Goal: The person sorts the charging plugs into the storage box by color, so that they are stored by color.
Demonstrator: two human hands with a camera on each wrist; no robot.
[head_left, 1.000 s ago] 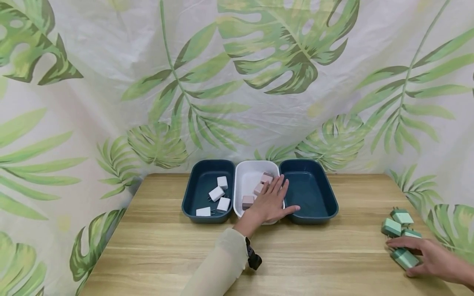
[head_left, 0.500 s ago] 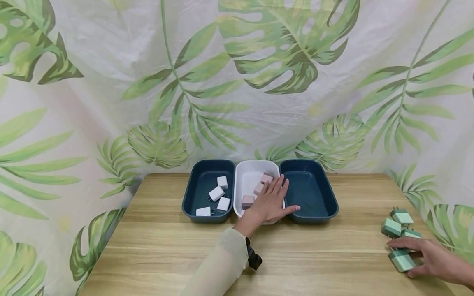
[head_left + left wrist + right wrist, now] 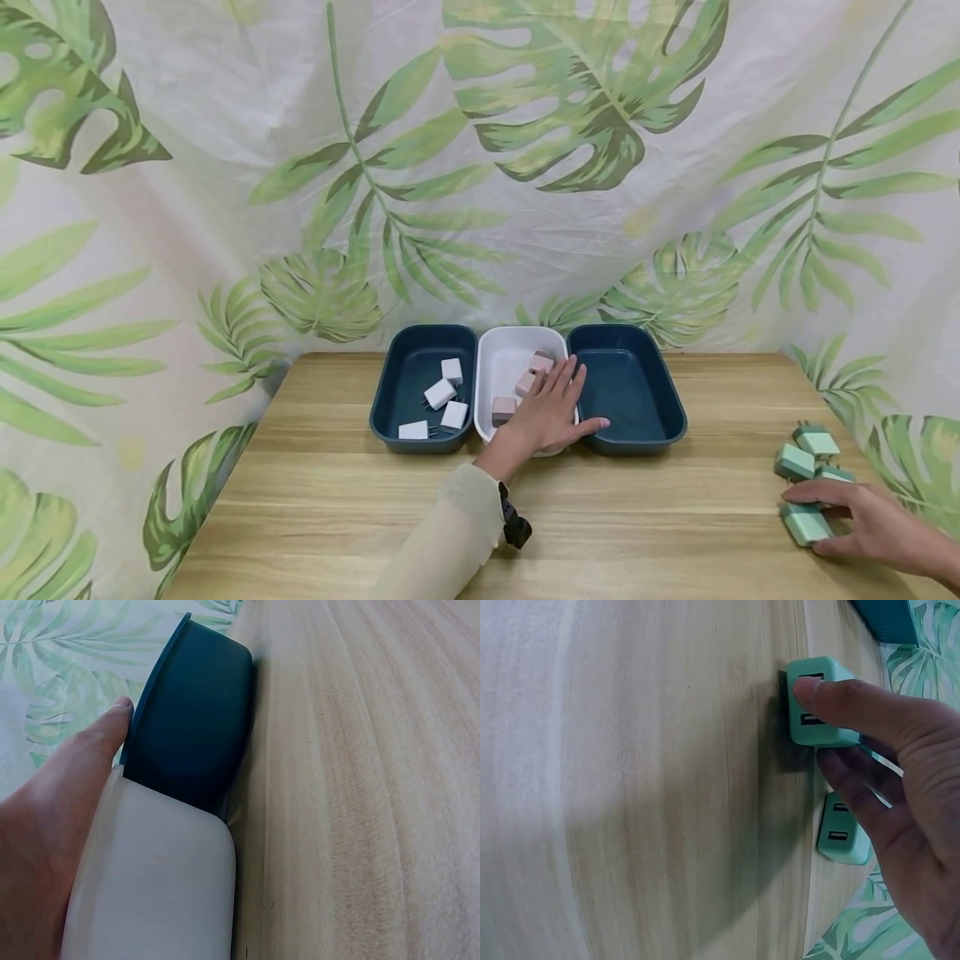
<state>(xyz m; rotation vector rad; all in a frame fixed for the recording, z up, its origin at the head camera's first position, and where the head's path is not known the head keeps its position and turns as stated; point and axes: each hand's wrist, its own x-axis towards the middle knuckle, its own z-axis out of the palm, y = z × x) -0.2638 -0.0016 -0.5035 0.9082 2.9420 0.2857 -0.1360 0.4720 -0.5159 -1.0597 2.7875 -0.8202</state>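
My right hand (image 3: 873,525) is at the table's right side, thumb and fingers pinching a green USB charger (image 3: 806,524). In the right wrist view the thumb lies over the USB ports of that charger (image 3: 817,724). Beyond the hand sit several more green chargers (image 3: 794,462), close together. My left hand (image 3: 543,417), fingers spread, rests over the right part of the white tray (image 3: 491,354), which holds pinkish chargers (image 3: 504,410); the hand covers part of the inside. Its thumb reaches over the rim of the right dark blue tray (image 3: 626,396), which has nothing inside.
A left dark blue tray (image 3: 408,367) holds several white chargers (image 3: 439,393). The three trays stand side by side at the back of the wooden table (image 3: 660,517). A leaf-patterned cloth (image 3: 540,233) hangs behind it.
The green charger in my right hand has turned and shifted slightly to the left, with the thumb following it. My left hand stays in place on the white tray.
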